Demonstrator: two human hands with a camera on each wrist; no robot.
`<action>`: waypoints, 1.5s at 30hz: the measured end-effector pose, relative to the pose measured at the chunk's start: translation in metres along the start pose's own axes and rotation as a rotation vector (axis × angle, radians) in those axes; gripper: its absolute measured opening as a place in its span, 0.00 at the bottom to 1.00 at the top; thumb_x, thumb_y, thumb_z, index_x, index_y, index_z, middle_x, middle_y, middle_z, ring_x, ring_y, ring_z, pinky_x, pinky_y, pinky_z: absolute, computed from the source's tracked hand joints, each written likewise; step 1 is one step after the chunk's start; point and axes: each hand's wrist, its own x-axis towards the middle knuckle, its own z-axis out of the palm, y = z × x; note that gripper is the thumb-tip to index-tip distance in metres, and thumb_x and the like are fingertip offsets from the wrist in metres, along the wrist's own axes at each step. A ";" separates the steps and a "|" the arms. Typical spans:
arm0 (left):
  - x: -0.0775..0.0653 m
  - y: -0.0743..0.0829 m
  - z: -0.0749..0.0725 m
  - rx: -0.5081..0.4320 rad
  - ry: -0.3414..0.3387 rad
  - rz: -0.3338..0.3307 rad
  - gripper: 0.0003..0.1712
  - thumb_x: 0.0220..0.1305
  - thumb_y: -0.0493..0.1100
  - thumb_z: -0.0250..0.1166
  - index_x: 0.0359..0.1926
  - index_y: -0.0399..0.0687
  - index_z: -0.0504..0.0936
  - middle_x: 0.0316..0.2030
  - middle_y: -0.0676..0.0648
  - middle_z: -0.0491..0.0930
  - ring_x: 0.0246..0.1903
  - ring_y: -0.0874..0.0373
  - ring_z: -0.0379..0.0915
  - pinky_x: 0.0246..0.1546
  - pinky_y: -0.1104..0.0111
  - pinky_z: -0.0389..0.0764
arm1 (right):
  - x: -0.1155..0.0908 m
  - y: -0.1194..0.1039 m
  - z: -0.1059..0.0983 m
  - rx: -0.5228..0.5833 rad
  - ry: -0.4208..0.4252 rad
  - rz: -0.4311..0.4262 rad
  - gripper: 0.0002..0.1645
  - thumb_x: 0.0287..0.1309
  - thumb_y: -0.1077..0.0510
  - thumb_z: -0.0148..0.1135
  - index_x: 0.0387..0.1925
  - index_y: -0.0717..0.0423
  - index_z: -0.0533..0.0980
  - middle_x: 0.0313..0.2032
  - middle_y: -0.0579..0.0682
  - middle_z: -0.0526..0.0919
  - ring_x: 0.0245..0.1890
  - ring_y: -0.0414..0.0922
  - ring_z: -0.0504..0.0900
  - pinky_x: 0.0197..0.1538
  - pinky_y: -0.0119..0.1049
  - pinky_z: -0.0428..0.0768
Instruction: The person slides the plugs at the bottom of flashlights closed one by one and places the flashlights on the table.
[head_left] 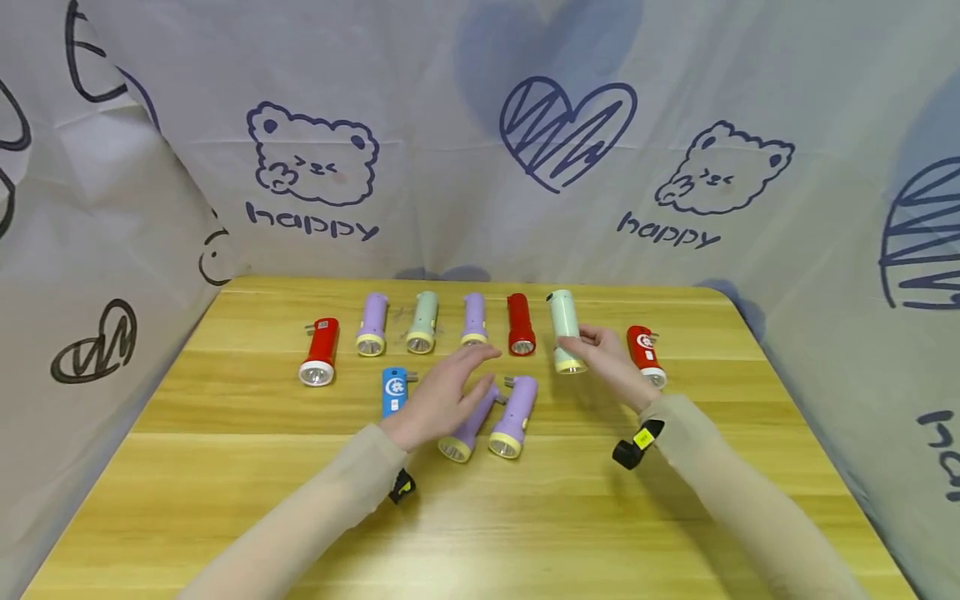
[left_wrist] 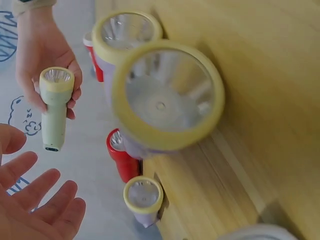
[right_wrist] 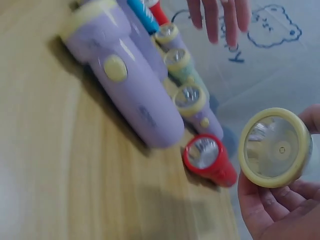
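Observation:
My right hand [head_left: 611, 365] grips a pale green flashlight [head_left: 564, 317] with a yellow rim, its lens pointing toward me. In the left wrist view the fingers curl round its neck, and the flashlight [left_wrist: 54, 120] appears above the table. My left hand [head_left: 442, 398], fingers spread and relaxed, holds nothing; it hovers over a purple flashlight [head_left: 467, 432], partly hiding it. Right beside that lies another purple flashlight [head_left: 519, 408] with its plug prongs out. A blue flashlight [head_left: 394, 390] is partly covered by the left hand and forearm.
Along the table's back edge stand a purple flashlight [head_left: 372, 317], a green flashlight [head_left: 425, 315], another purple flashlight [head_left: 474, 315] and a red flashlight [head_left: 519, 318]. One red flashlight [head_left: 323, 340] lies at the left, another red flashlight [head_left: 643, 348] at the right. A printed cloth [head_left: 435, 167] encloses the wooden table [head_left: 225, 500].

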 end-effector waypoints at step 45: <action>-0.006 -0.017 0.002 0.233 -0.041 0.044 0.25 0.74 0.43 0.59 0.69 0.46 0.73 0.70 0.41 0.71 0.68 0.44 0.70 0.70 0.52 0.73 | 0.078 0.024 -0.006 -0.627 0.235 0.119 0.24 0.65 0.41 0.58 0.36 0.61 0.76 0.30 0.54 0.75 0.29 0.48 0.72 0.28 0.35 0.68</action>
